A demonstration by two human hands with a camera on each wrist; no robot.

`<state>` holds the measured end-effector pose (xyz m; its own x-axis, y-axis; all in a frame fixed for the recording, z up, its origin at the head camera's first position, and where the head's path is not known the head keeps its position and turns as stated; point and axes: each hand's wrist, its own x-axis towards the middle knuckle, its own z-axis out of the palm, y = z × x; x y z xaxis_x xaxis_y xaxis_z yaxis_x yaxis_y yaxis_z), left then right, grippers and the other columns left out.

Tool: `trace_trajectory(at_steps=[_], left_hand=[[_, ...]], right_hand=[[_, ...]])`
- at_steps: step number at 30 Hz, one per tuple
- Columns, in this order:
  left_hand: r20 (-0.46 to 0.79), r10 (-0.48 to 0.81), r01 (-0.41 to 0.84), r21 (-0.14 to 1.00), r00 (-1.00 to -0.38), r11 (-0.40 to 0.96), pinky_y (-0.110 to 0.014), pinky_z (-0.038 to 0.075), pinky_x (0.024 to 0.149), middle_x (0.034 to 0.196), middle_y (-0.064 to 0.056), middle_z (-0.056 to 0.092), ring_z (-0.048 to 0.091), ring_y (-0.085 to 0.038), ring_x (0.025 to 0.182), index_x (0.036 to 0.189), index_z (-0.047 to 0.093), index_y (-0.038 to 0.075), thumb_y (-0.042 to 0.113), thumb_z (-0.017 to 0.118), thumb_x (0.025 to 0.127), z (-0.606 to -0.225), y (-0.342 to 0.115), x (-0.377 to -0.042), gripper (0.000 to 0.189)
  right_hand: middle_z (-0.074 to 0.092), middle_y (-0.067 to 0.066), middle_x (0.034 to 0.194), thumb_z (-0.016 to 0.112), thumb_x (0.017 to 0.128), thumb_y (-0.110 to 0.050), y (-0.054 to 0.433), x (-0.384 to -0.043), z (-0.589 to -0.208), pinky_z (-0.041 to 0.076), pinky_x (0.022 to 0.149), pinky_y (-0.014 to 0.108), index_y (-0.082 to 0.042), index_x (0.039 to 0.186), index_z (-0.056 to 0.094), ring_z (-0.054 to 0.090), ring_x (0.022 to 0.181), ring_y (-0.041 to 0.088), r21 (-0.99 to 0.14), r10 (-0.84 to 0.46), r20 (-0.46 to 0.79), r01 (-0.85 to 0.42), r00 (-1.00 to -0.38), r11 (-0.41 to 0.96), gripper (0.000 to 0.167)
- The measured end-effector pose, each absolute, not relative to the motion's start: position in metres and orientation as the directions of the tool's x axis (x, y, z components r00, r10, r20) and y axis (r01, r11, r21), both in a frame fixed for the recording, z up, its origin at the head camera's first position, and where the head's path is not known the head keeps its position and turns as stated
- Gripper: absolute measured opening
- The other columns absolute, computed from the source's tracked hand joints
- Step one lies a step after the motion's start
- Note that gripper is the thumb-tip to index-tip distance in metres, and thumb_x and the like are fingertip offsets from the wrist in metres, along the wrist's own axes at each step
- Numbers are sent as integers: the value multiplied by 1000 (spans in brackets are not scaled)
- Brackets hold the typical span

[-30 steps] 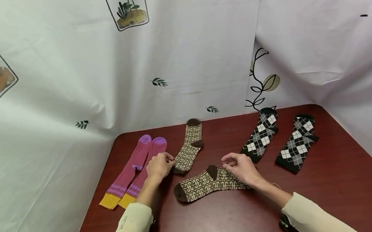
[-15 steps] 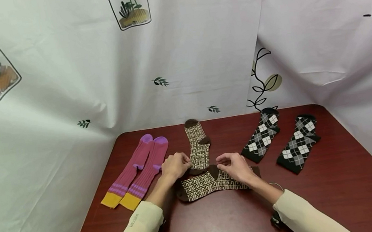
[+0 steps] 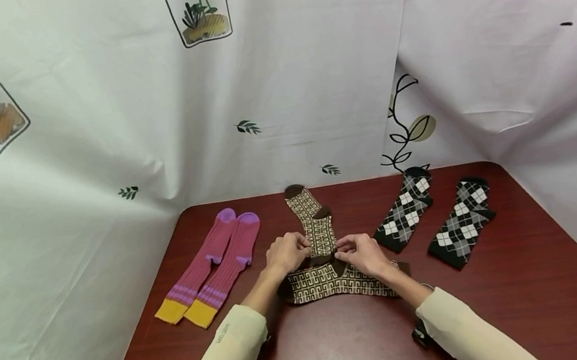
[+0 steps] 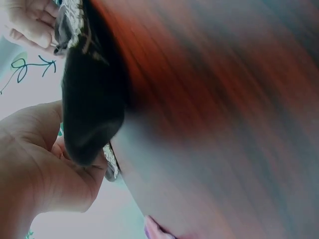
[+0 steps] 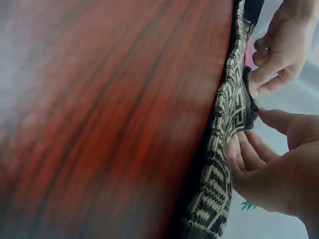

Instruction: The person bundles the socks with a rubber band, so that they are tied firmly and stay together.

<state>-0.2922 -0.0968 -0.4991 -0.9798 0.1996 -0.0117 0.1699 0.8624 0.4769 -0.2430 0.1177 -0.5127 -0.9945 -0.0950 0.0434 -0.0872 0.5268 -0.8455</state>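
A brown-and-cream patterned sock (image 3: 320,235) lies lengthwise with its toe at the back and dark cuff toward me. My left hand (image 3: 287,253) pinches the cuff's left side. At the cuff's right corner is my right hand (image 3: 363,254), thumb and fingers pinching the edge; the right wrist view shows its thumb (image 5: 279,121) against the dark cuff. A matching sock (image 3: 317,283) lies crosswise in front, touching or under that cuff, partly covered by both hands. In the left wrist view its dark toe (image 4: 92,104) hides part of my left hand (image 4: 45,164).
Two pink socks (image 3: 215,256) with yellow cuffs lie at the left of the dark red table (image 3: 329,351). To the right are two argyle socks, one nearer the middle (image 3: 405,211) and one farther right (image 3: 462,224). A white printed cloth (image 3: 305,75) hangs around the table.
My left hand has moved right, drawing the far patterned sock's cuff with it and turning the sock. My right hand has shifted slightly left onto the cuff. The crosswise sock has slid slightly right.
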Motion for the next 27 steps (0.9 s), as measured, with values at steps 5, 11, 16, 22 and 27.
trace_trajectory(at_steps=[5, 11, 16, 22, 27], left_hand=[[-20, 204, 168, 490, -979, 855, -47, 54, 81, 90, 12, 76, 72, -18, 91, 100, 78, 26, 28, 80, 96, -500, -91, -293, 5], [-33, 226, 177, 514, -974, 840, -48, 55, 80, 88, 11, 76, 72, -17, 88, 99, 79, 25, 29, 79, 97, -499, -90, -293, 5], [1, 237, 203, 519, -972, 831, -47, 54, 77, 86, 13, 74, 70, -16, 86, 94, 78, 26, 33, 76, 98, -505, -94, -298, 8], [-8, 195, 163, 522, -981, 838, -51, 54, 81, 85, 13, 74, 71, -20, 90, 92, 79, 27, 30, 76, 98, -498, -93, -301, 7], [-2, 184, 156, 517, -983, 842, -51, 53, 78, 85, 12, 73, 71, -19, 87, 90, 79, 29, 30, 76, 96, -502, -99, -311, 7]], right_hand=[[79, 8, 96, 82, 93, -12, 115, -247, -517, 59, 80, 43, -2, 116, 76, 76, 89, 25, -844, -56, 73, -92, -996, 529, 26], [77, 2, 84, 84, 90, -5, 114, -252, -520, 57, 72, 37, -6, 107, 79, 72, 72, 16, -824, -54, 148, -153, -987, 545, 18], [79, 3, 86, 81, 90, -1, 115, -253, -519, 57, 75, 39, -7, 101, 80, 74, 77, 18, -849, -3, 157, -136, -988, 511, 12], [78, 9, 92, 74, 95, 0, 121, -255, -516, 54, 69, 33, -4, 107, 78, 72, 82, 25, -941, 95, 40, -5, -995, 338, 13], [77, 15, 92, 67, 97, 5, 133, -254, -513, 57, 70, 34, 2, 107, 77, 72, 81, 30, -974, 114, -2, 28, -993, 225, 14]])
